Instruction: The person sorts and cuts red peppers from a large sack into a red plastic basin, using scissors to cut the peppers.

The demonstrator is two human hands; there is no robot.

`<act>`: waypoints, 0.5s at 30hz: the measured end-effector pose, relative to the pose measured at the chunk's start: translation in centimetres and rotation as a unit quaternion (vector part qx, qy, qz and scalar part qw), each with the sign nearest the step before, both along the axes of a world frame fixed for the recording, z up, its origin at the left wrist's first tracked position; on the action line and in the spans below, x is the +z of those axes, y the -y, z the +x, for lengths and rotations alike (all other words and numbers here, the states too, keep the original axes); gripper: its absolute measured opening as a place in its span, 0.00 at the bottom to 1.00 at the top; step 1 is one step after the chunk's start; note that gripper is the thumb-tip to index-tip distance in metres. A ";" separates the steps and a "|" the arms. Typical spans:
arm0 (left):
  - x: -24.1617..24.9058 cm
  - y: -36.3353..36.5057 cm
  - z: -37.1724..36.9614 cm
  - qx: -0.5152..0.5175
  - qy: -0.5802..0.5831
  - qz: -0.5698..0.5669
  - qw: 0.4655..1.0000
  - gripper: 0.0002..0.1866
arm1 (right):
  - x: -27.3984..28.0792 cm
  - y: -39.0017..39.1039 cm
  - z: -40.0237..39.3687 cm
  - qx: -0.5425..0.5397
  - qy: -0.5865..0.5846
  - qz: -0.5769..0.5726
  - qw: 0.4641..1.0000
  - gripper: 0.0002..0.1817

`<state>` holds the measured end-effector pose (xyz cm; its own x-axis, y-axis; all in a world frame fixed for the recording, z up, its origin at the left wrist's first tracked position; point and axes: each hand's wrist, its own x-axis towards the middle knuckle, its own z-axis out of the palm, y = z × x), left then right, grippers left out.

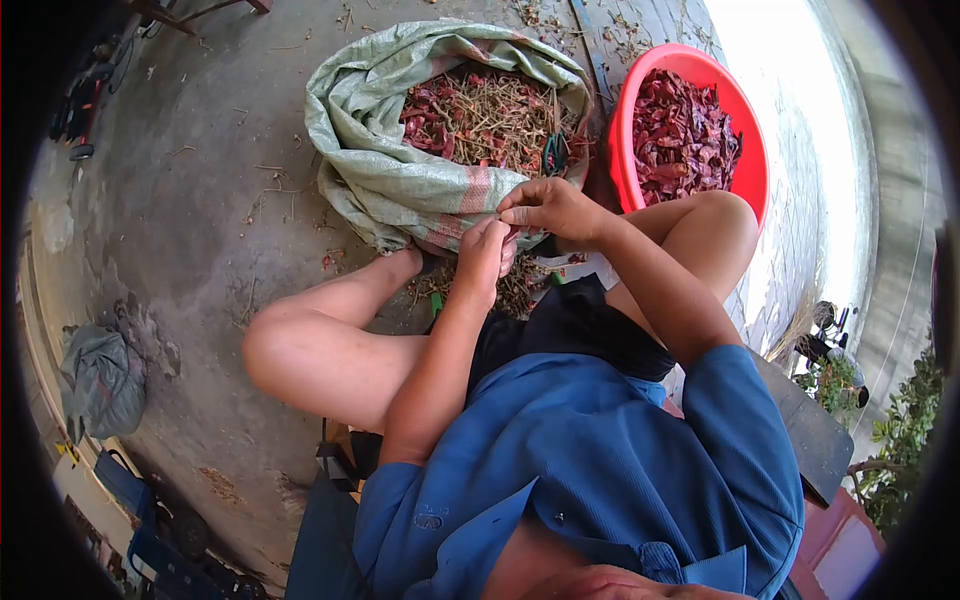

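My left hand [485,256] and my right hand [552,208] meet in front of the near edge of a pale green woven sack [390,185]. Fingers of both are pinched together around something dark red and small, mostly hidden between them. Dried stems [500,115] and red pieces fill the open sack, and a dark green-handled tool [554,155] lies at its right inner side. To the right, a red plastic basin [755,150] holds dark red dried pods [685,135].
More stems and scraps [515,285] lie on the floor between my legs. A grey-green bag [103,382] rests on the concrete floor at the left. Plants [905,440] stand at the far right.
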<state>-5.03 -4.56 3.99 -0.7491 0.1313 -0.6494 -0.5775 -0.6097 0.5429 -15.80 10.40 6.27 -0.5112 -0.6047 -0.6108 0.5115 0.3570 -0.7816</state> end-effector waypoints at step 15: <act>0.3 -1.1 -0.5 -0.022 -0.006 -0.004 1.000 0.10 | 1.4 -15.7 -12.4 0.008 -0.454 0.436 0.777 0.26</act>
